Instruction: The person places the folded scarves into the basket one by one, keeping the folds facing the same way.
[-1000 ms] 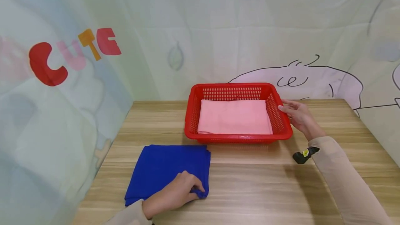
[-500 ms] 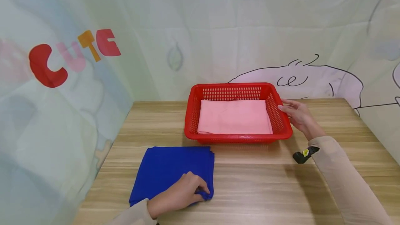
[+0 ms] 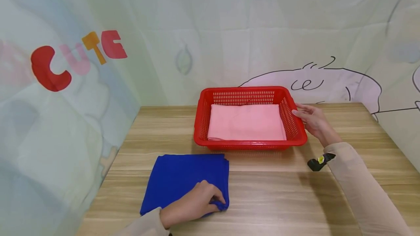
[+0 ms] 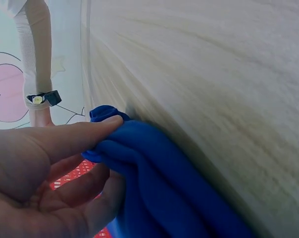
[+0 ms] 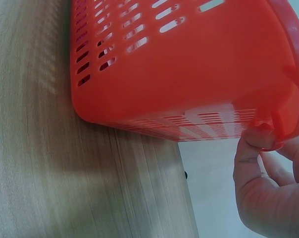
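A folded blue cloth [image 3: 183,174] lies flat at the front left of the table. My left hand [image 3: 195,203] pinches its near right corner between thumb and fingers; in the left wrist view the cloth [image 4: 149,173] bunches into soft folds beside the thumb. Farther back stands a red plastic basket [image 3: 249,144] with slotted walls, and a folded pink cloth [image 3: 246,123] lies inside it. At the basket's right end my right hand [image 3: 313,121] grips the rim. The right wrist view shows its fingers [image 5: 248,163] curled at the edge of the basket [image 5: 189,64].
The wood-grain table [image 3: 262,199] ends at a printed fabric backdrop [image 3: 164,46] behind and on the left. A black strap device [image 3: 316,164] sits on the right wrist.
My left hand has slid a little to the right, dragging the folded blue cloth along the table with it. The right hand and the basket have stayed in place.
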